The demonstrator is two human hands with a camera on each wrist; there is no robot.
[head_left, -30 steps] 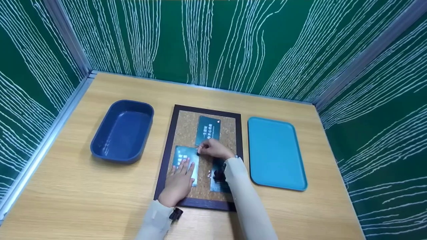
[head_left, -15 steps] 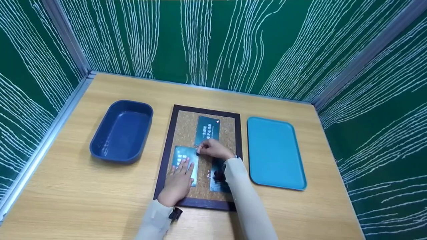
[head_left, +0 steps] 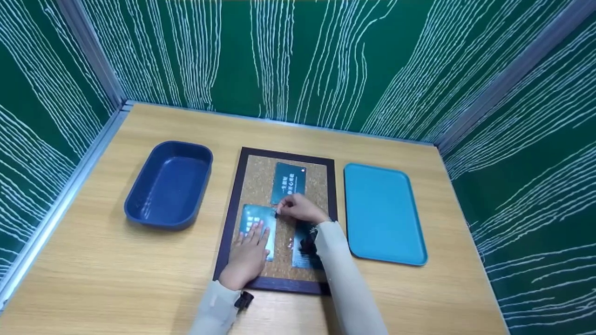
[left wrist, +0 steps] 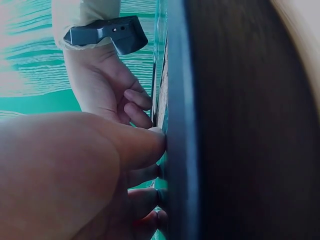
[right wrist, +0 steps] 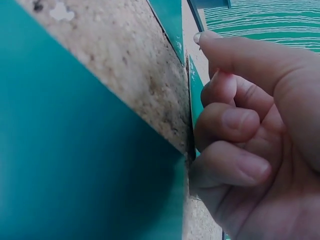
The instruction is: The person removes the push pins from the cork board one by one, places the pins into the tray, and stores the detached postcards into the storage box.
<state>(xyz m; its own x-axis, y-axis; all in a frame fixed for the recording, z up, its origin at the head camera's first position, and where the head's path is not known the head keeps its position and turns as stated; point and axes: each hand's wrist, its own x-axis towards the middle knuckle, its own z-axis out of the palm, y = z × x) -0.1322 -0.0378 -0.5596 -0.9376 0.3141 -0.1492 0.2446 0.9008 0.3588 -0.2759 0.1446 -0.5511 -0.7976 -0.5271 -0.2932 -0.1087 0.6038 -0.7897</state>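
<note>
A cork board (head_left: 285, 242) with a dark frame lies on the table, bearing teal printed cards. With fingers spread, my left hand (head_left: 247, 258) rests on the lower left card (head_left: 260, 213); its fingertips touch the surface in the left wrist view. At that card's upper right corner, my right hand (head_left: 301, 208) pinches a small white pushpin (right wrist: 197, 38), mostly hidden by thumb and forefinger. Its other fingers are curled in the right wrist view. A top card (head_left: 289, 179) has a small white pin (head_left: 303, 170) at its corner. My right forearm partly covers the lower right card (head_left: 301, 256).
A deep navy bin (head_left: 170, 186) stands left of the board. On the right lies a flat turquoise tray (head_left: 384, 214). Green panels (head_left: 288, 60) with white wavy lines enclose the wooden table (head_left: 139, 279) at the back and sides.
</note>
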